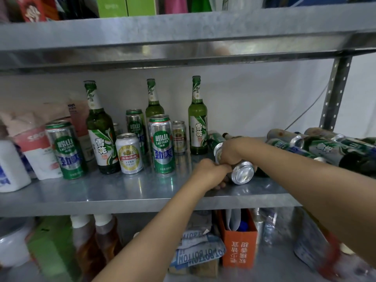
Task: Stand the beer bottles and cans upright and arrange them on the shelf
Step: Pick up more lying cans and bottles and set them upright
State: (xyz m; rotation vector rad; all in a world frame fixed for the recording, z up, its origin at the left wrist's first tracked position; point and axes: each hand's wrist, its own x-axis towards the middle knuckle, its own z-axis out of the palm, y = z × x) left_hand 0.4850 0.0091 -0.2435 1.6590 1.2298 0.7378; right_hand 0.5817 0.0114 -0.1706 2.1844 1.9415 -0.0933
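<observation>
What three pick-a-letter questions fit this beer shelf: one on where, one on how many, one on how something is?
1. Where on the middle shelf is the pile of lying cans and bottles? A) left end B) right end C) centre
2. How many green bottles stand upright? A) three B) one C) six
3. The silver-bottomed can the left hand grips is: A) standing B) crushed C) lying down
B, it fills the right end; A, three necks rise; C, its bottom faces us.
</observation>
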